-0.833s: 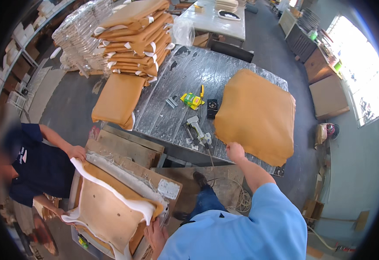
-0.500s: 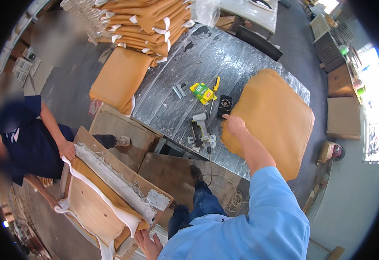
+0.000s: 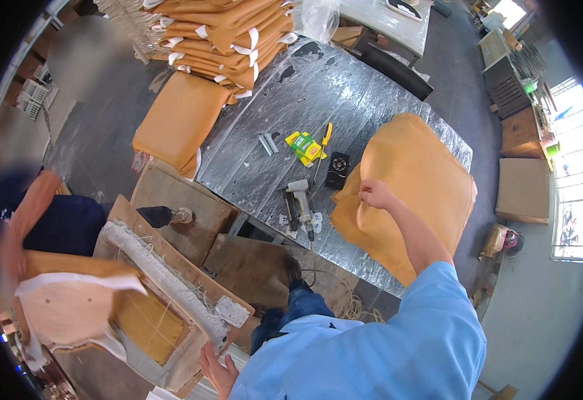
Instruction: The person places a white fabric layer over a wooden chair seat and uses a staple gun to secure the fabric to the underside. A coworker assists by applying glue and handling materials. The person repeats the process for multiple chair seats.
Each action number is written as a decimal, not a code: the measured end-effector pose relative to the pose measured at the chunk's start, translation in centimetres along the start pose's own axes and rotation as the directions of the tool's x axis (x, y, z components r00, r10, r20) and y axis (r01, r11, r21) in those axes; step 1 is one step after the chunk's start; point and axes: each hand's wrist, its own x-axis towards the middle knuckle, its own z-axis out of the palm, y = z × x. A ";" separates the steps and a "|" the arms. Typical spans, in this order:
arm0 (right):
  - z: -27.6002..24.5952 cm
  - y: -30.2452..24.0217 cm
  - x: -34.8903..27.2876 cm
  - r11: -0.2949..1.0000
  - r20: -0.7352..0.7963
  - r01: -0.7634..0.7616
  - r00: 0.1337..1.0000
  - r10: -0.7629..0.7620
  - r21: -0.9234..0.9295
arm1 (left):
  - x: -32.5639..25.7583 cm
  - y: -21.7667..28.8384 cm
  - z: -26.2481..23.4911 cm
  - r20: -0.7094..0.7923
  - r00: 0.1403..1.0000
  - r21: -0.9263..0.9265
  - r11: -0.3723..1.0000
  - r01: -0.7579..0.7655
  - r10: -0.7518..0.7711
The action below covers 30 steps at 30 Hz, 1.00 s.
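Observation:
My right hand (image 3: pixel 378 195) pinches the near-left edge of the top tan leather sheet (image 3: pixel 431 193) and lifts it into a fold. The sheets lie at the table's right side. Beside them rest a small black box with a round dial-like top (image 3: pixel 337 170), a yellow-handled screwdriver (image 3: pixel 326 137) and a yellow-green packet (image 3: pixel 305 148). A staple gun (image 3: pixel 299 200) with a hose lies nearer me. My left hand (image 3: pixel 219 372), fingers spread, touches the near end of a wooden upholstery jig (image 3: pixel 195 333). At far left a co-worker holds a tan-covered wooden seat panel (image 3: pixel 71 307), blurred, above the jig.
The plastic-covered table (image 3: pixel 251 160) carries strips of staples (image 3: pixel 268 143). A tall stack of tan covers (image 3: pixel 218 40) and a tan cushion (image 3: pixel 181 120) stand at its far left corner. Coiled hose (image 3: pixel 353 308) lies on the floor by my legs.
My right hand has moved from beside the black box onto the leather and raised its edge. The co-worker has lifted the seat panel out of the jig toward the left.

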 end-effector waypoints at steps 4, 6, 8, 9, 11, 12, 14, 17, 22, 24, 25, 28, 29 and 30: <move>1.0 0.5 -2.1 0.965 -0.204 -0.253 0.943 0.262 0.070 | 1.7 1.6 1.2 -0.155 0.983 -0.092 0.989 -0.114 0.099; 1.5 4.3 -4.4 0.948 -0.304 -0.289 0.898 0.317 0.133 | 4.0 3.5 1.0 -0.221 0.967 -0.058 0.988 -0.144 0.128; 1.7 7.3 -5.6 0.887 -0.352 -0.327 0.828 0.436 0.327 | 6.6 5.5 0.8 -0.258 0.961 -0.096 0.987 -0.127 0.098; 2.1 8.8 -6.4 0.808 -0.352 -0.355 0.764 0.541 0.471 | 7.9 6.0 0.7 -0.278 0.954 -0.136 0.978 -0.158 0.115; 4.1 10.2 -8.2 0.692 -0.373 -0.331 0.653 0.659 0.642 | 9.2 7.4 0.3 -0.263 0.961 -0.068 0.992 -0.105 0.083; 4.7 10.4 -8.9 0.709 -0.385 -0.231 0.707 0.592 0.666 | 8.9 7.6 0.2 -0.266 0.962 -0.054 0.996 -0.071 0.055; 3.5 10.6 -10.2 0.925 -0.501 -0.172 0.799 0.333 0.340 | 8.7 7.3 0.5 -0.248 0.968 -0.067 0.997 -0.040 0.022; 2.9 8.4 -11.3 0.950 -0.409 -0.278 0.857 0.312 0.142 | 8.2 6.1 0.3 -0.275 0.959 -0.010 0.997 -0.071 0.065; -0.9 8.9 -14.3 0.835 -0.468 -0.473 0.692 0.550 0.281 | 8.4 4.8 0.9 -0.395 0.919 -0.146 0.986 -0.081 0.017; -2.9 9.9 -15.3 0.786 -0.441 -0.511 0.651 0.618 0.347 | 8.2 4.3 1.4 -0.379 0.922 -0.240 0.971 -0.012 -0.083; -3.9 10.2 -16.1 0.751 -0.421 -0.542 0.622 0.660 0.376 | 8.4 4.5 1.2 -0.390 0.916 -0.266 0.964 -0.014 -0.095; -2.3 8.2 -15.7 0.740 -0.408 -0.579 0.618 0.672 0.342 | 8.3 4.2 0.3 -0.364 0.922 -0.285 0.958 0.024 -0.132; -1.3 7.0 -15.4 0.750 -0.404 -0.582 0.632 0.661 0.316 | 8.0 4.0 0.4 -0.341 0.928 -0.291 0.955 0.048 -0.151; -0.2 5.6 -14.7 0.769 -0.404 -0.573 0.656 0.638 0.284 | 7.7 3.6 0.4 -0.317 0.933 -0.300 0.951 0.073 -0.171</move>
